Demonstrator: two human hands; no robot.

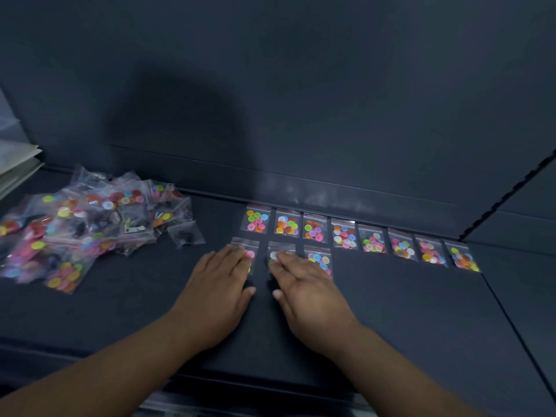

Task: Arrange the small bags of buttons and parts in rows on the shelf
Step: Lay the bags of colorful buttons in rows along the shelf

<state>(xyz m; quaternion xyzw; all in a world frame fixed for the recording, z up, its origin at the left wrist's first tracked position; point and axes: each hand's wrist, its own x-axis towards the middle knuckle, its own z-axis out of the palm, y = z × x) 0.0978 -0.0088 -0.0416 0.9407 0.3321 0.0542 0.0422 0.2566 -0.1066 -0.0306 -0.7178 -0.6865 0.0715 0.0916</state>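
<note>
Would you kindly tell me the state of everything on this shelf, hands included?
Back row of bags: eight, flat, side by side.
Front row of bags: three, flat, partly covered by hands.
Pile of bags: unsorted heap at left.
Dark-parts bag: lying alone beside the pile.
Left hand: open, fingers on leftmost front bag.
Right hand: open, fingers on middle front bag.

I am looking down at a dark shelf point(406, 311) that is carrying everything. A back row point(344, 234) of 8 button bags is lying side by side along its rear edge. A front row point(320, 257) of 3 bags is sitting just before the leftmost ones. A loose pile point(90, 224) of bags is sprawling at the left, well apart, with 1 dark-filled bag point(186, 234) lying just beside it.
</note>
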